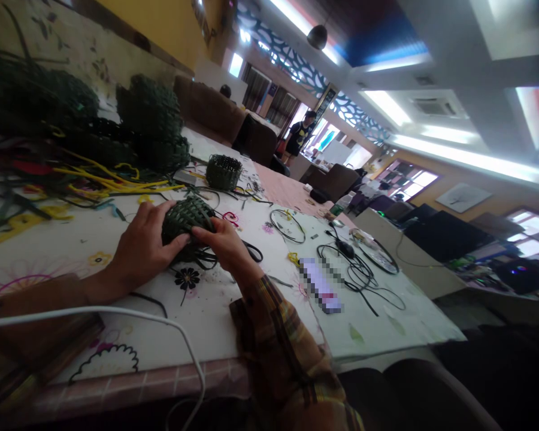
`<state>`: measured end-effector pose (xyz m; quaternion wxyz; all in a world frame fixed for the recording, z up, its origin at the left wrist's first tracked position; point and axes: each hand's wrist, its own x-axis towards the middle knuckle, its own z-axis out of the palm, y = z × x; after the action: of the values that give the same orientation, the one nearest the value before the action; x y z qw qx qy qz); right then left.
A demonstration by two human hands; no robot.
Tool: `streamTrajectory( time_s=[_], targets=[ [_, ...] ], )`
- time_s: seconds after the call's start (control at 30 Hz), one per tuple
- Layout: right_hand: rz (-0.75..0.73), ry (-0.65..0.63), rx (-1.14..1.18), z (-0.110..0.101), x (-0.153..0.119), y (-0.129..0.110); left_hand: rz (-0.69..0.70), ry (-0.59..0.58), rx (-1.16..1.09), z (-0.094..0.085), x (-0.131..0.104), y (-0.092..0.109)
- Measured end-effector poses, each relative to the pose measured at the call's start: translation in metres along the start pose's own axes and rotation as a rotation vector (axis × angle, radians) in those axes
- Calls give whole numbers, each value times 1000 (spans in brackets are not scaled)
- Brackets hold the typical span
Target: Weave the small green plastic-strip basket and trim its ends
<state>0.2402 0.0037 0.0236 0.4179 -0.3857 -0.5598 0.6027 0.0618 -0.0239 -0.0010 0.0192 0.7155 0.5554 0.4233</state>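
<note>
Between my two hands is a small dark green woven basket (186,216), tilted on its side above the flowered tablecloth. My left hand (139,245) wraps round its left side, with the thumb along the near face. From the right, my right hand (227,242) grips the basket's near right edge with the thumb on the weave; its other fingers are partly hidden. Loose dark strips (206,258) hang out under the basket. Just beyond it, a second small woven basket (223,172) stands upright on the table.
Large dark green woven baskets (148,114) are piled at the far left, beside yellow strips (103,179). Coiled dark strips (359,269) lie to the right, near a blurred-out lilac object (321,286). A white cable (161,320) crosses in front. A person (300,136) stands far back.
</note>
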Motion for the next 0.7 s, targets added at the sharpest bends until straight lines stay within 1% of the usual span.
streamTrajectory(
  time_s=[0.13,0.3,0.43,0.57,0.63,0.7],
  targets=[
    [19,-15,-10,2,-1,-1,34,9,15,0,-1,-1],
    [19,55,-73,11,0,2,68,15,34,2,-2,-5],
    [-2,111,-21,19,-3,2,92,-4,48,3,-1,-6],
    [-34,49,71,20,-5,2,117,-17,48,1,1,-6],
    [-72,80,7,21,-4,5,127,-24,53,0,2,-6],
    [-117,164,-118,21,-1,9,123,-34,56,-1,2,-5]
  ],
)
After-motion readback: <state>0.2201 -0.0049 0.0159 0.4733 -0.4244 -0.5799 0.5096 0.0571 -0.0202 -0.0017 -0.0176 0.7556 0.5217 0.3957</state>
